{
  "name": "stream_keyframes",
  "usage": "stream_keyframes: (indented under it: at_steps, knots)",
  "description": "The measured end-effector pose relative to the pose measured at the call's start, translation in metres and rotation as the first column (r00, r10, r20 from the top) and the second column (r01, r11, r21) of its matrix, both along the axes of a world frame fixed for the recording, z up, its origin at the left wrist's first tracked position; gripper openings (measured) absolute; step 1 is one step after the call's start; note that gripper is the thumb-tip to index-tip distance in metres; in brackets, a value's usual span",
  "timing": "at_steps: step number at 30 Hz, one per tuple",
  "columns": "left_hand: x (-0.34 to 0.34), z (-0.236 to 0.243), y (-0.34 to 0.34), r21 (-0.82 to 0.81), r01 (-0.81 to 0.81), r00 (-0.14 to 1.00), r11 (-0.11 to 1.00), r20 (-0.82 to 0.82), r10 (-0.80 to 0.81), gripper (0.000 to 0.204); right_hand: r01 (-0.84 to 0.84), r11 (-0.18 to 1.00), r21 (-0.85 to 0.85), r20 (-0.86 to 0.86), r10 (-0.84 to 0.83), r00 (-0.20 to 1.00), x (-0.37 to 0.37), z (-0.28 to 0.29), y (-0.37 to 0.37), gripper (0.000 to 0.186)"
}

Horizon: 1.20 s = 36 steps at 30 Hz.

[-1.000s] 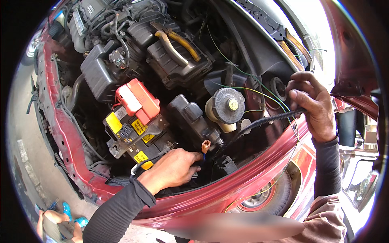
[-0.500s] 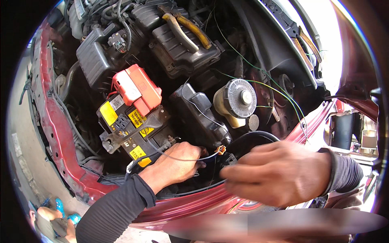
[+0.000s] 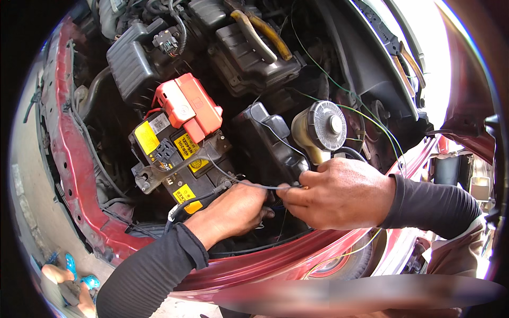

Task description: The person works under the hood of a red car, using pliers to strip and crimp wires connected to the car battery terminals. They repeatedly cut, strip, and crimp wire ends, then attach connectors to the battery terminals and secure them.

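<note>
Right fingers [image 3: 295, 198] pinch a grey wire [image 3: 271, 187]; left fingers [image 3: 259, 197] curl, their hold hidden. Battery [image 3: 185, 147] lies left of both; black box [image 3: 268, 139] and reservoir [image 3: 324, 126] beyond.

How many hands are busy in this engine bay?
2: the left hand beside the battery, and the right hand near the reservoir, holding a thin grey wire.

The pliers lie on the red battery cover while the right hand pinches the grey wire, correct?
No: the head view shows the pliers on a black box, not the red battery cover; the right hand does pinch the grey wire.
</note>
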<state>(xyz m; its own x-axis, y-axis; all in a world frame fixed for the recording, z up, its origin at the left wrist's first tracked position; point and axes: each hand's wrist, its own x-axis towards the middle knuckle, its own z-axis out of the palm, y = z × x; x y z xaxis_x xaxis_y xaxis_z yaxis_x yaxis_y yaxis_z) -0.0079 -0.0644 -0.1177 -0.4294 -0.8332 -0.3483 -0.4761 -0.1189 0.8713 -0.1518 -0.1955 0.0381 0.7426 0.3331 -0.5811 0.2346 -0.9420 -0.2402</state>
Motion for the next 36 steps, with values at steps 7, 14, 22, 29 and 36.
stream_keyframes:
  at_steps: [7,14,22,29,36]
  knots:
    - [0.001,0.002,-0.002,0.079,0.007,0.999,0.997,-0.045,-0.003,0.045,0.381,0.877,0.292,-0.346,-0.274,0.897,0.005,-0.014,-0.013,0.029]
    - [0.004,0.002,-0.005,0.155,0.057,0.996,0.986,-0.08,-0.045,0.048,0.332,0.914,0.234,-0.54,-0.161,0.826,0.005,-0.029,-0.018,0.051]
    - [0.005,-0.004,-0.002,0.069,0.116,0.986,0.991,-0.124,-0.107,0.043,0.225,0.94,0.256,-0.218,-0.171,0.961,-0.011,-0.04,-0.021,0.02]
    - [0.002,-0.009,-0.002,0.133,0.085,0.991,0.987,-0.109,-0.071,0.04,0.092,0.993,0.076,-0.158,-0.08,0.984,-0.001,-0.031,-0.008,0.008]
    - [-0.003,-0.005,-0.008,0.254,0.045,0.994,0.966,-0.106,-0.018,0.037,-0.05,0.997,0.061,-0.074,0.054,0.996,0.01,-0.024,0.003,0.009]
